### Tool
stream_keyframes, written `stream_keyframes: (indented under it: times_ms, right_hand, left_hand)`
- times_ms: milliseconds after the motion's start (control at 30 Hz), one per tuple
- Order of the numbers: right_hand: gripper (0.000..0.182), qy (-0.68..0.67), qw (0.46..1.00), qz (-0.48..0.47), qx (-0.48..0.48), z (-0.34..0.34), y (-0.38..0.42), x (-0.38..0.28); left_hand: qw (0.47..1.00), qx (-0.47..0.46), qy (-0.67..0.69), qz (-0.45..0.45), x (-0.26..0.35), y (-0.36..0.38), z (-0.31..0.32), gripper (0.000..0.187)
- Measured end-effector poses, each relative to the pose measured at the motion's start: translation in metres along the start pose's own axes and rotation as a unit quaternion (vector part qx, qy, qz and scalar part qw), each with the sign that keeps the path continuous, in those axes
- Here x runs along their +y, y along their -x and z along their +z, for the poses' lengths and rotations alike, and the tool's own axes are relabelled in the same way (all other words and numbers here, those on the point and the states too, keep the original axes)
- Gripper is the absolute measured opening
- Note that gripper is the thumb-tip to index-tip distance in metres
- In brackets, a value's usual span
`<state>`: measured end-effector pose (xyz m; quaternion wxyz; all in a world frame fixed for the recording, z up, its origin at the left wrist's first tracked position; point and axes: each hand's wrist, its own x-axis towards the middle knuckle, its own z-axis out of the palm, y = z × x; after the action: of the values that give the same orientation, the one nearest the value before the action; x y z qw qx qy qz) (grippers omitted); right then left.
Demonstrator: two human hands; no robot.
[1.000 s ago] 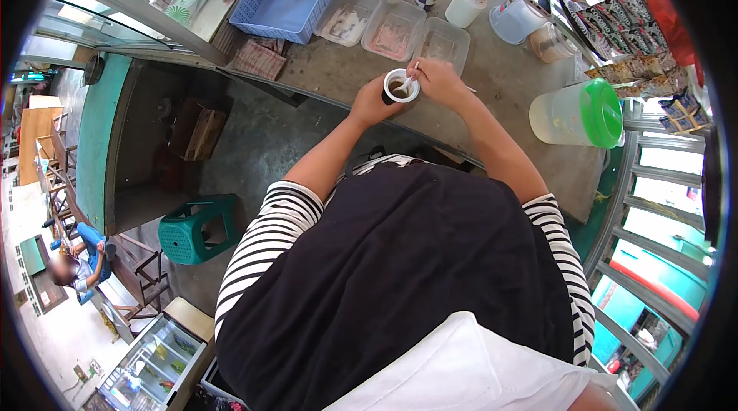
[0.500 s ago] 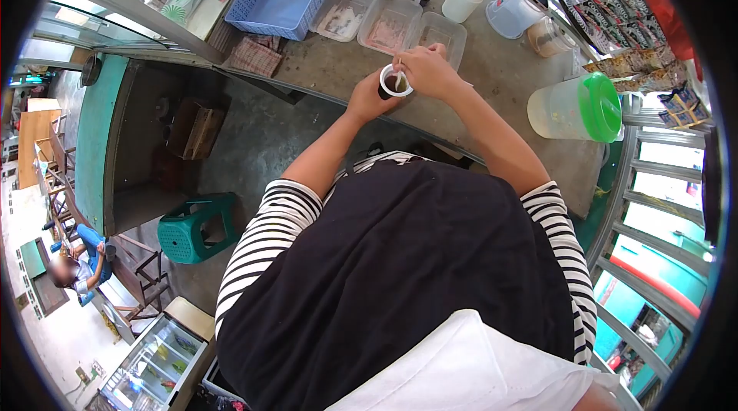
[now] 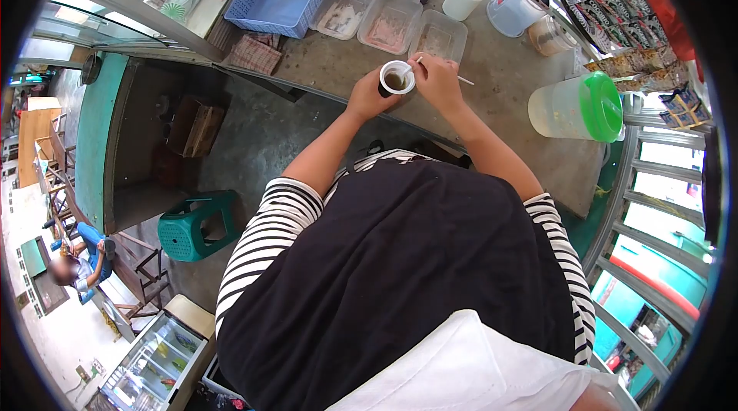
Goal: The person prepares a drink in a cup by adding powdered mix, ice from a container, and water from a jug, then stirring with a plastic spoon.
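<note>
Here's the cup (image 3: 396, 82), up at the front edge of the counter (image 3: 498, 107), with dark liquid inside, and the left hand (image 3: 371, 96) is wrapped around its side, fingers curled and snug. It looks thin-walled and light, so I'd say it gives if squeezed hard; a soft grip just below the rim suits it, kept level because the liquid can slop. Over on the right, the hand (image 3: 440, 80) is pinching a slim white spoon (image 3: 406, 71) that dips into the cup, likely feather-light and a bit bendy, best held high on its handle. A thin white stick (image 3: 466, 80) pokes out past that hand; whether it's separate, I can't tell. Both forearms reach forward and angle inward, wrists close together.
</note>
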<state>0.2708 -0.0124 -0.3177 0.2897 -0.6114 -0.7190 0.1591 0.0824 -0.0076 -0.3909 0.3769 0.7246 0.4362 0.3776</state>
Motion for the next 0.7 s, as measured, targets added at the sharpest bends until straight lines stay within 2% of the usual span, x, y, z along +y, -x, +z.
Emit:
stream_keyframes:
  times_ms: [67, 200, 267, 533, 700]
  right_hand:
    - [0.017, -0.037, 0.998, -0.038, -0.025, 0.007, 0.002, 0.014]
    - [0.015, -0.029, 0.997, -0.067, -0.037, 0.000, -0.003, 0.021]
    - [0.016, -0.039, 0.991, -0.073, -0.107, -0.009, -0.011, 0.022]
    - [0.017, -0.033, 0.986, -0.107, -0.120, -0.006, -0.014, 0.016]
    - [0.019, 0.010, 0.979, -0.123, -0.160, -0.015, -0.020, 0.003]
  left_hand:
    - [1.000, -0.006, 0.002, 0.002, 0.002, 0.000, 0.000, 0.058]
    - [1.000, 0.000, 0.006, -0.011, 0.006, -0.001, 0.000, 0.056]
    - [1.000, 0.000, 0.005, -0.008, 0.005, -0.001, 0.000, 0.055]
    - [1.000, -0.013, 0.013, -0.009, 0.000, -0.001, -0.001, 0.062]
    - [1.000, -0.003, 0.030, -0.005, 0.006, 0.000, -0.001, 0.058]
